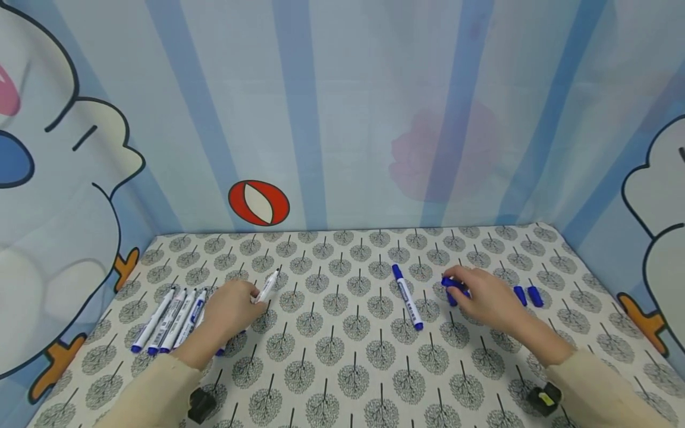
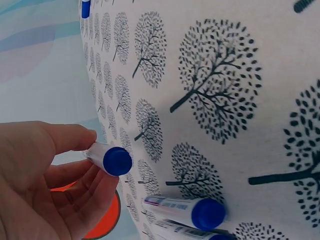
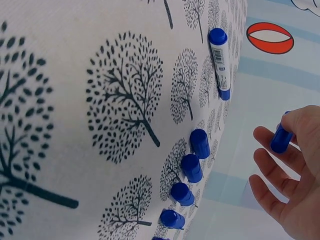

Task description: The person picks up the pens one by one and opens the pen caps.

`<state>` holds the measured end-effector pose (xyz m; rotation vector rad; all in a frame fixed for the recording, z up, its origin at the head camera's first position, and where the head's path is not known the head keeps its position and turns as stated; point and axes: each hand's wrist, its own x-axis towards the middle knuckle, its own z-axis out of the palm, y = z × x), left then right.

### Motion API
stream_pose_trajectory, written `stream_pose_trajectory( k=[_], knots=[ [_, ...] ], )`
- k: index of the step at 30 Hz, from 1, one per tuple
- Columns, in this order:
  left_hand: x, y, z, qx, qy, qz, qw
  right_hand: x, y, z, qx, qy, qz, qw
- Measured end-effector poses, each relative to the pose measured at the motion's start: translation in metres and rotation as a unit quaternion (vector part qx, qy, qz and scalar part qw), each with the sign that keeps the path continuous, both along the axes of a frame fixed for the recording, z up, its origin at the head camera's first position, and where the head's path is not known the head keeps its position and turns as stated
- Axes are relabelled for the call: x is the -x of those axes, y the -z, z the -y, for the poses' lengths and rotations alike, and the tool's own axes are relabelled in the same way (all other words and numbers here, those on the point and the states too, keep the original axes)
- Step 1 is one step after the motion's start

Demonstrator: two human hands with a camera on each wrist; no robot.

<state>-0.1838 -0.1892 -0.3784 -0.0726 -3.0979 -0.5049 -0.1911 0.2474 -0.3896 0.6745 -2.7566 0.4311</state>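
My left hand point(image 1: 231, 310) pinches a white whiteboard marker point(image 1: 268, 286) between thumb and fingers. Its dark bare tip points up and away from me. In the left wrist view the marker's blue end point(image 2: 117, 161) faces the camera. With thumb and forefinger, my right hand point(image 1: 488, 298) holds a loose blue marker cap point(image 3: 282, 139) just above the cloth. Several more blue caps point(image 3: 192, 168) stand in a row there, partly hidden by this hand in the head view. Between the hands lies one capped blue marker point(image 1: 408, 298).
Several uncapped white markers point(image 1: 172, 321) lie side by side at the left, some partly behind my left forearm. A tree-patterned cloth point(image 1: 342, 351) covers the table. At its far edge rises a striped blue backdrop point(image 1: 353, 119).
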Motion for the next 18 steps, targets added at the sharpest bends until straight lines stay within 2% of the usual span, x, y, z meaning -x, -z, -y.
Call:
stream_pose_trajectory(
  k=[5,14,18],
  knots=[
    [-0.002,0.004,0.005,-0.007,-0.009,0.01,0.9999,0.0,-0.001,-0.005,0.0,0.007,0.014,1.0],
    [-0.006,0.013,0.01,0.028,-0.017,0.009,0.9994,0.001,0.0,-0.013,0.0,0.013,0.005,1.0],
    [-0.008,0.015,0.01,0.027,-0.024,0.025,0.9991,0.001,0.002,-0.015,0.001,0.016,0.007,1.0]
  ],
)
